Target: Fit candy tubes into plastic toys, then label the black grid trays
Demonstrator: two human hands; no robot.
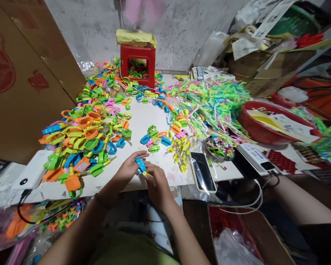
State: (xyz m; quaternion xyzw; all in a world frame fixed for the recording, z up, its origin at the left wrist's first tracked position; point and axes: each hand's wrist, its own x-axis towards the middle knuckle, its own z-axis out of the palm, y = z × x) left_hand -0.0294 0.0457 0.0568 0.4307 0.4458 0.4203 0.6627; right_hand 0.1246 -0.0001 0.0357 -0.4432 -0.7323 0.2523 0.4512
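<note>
A blue plastic piece [140,165], looking like a small toy watch, is between my hands above the table's front edge. My left hand [127,171] is closed around it, with thumb and fingers on its sides. My right hand [159,186] pinches at its lower end, where a small yellow bit shows; the fingertips partly hide what they grip. Just beyond my hands lie a green toy watch [153,148] and several blue, green and orange ones. To the right of these is a pile of small yellow tube-like pieces [180,154].
A large heap of coloured toy watches [85,129] covers the left. A red stool [124,66] stands behind. Rightward are green-white strips [217,95], a bowl of small pieces [220,147], a phone [202,171], a red basin [253,127] and another person's arm [300,198].
</note>
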